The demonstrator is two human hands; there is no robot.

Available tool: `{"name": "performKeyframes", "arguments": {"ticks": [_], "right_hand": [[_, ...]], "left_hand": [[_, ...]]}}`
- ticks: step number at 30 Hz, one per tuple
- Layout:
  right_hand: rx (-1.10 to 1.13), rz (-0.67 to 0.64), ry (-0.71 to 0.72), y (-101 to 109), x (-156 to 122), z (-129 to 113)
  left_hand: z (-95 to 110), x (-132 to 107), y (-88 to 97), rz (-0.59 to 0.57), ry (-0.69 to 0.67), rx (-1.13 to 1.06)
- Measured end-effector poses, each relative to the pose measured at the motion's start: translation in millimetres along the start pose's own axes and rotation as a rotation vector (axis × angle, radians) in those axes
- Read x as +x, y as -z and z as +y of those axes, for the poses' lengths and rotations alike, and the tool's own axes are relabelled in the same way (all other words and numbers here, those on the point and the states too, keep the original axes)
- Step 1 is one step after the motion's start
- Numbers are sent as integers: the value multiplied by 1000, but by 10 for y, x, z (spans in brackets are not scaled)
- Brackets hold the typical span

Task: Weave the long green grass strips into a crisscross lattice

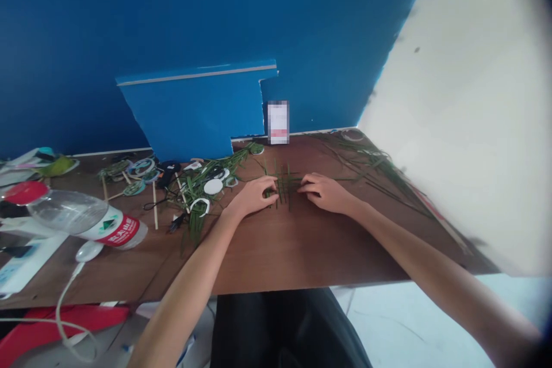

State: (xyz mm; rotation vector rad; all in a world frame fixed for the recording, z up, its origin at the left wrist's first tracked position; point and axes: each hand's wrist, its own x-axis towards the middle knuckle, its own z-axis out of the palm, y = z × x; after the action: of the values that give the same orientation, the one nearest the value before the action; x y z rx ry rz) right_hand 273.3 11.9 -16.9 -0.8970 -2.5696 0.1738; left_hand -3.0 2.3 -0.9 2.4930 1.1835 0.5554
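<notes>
Both my hands rest on a brown wooden table (280, 253) over a small lattice of crossed green leaf strips (285, 186). My left hand (254, 195) lies on the left edge of the strips, fingers curled and pinching them. On the right edge sits my right hand (325, 191), its fingers bent and pressed down on the strips. The strips lie flat between the two hands.
A pile of green leaves (202, 190) with white rings lies to the left, more leaves (375, 167) at the right back. A plastic bottle (86, 217) lies at far left. A blue board (194, 106) leans on the blue wall. A white wall is at right.
</notes>
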Motion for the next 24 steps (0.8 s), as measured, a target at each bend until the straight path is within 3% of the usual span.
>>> {"name": "performKeyframes", "arguments": {"ticks": [24], "right_hand": [[-14,-6,0,11,11,-19]], "left_hand": [[59,-14,-23,8,-27,35]]}}
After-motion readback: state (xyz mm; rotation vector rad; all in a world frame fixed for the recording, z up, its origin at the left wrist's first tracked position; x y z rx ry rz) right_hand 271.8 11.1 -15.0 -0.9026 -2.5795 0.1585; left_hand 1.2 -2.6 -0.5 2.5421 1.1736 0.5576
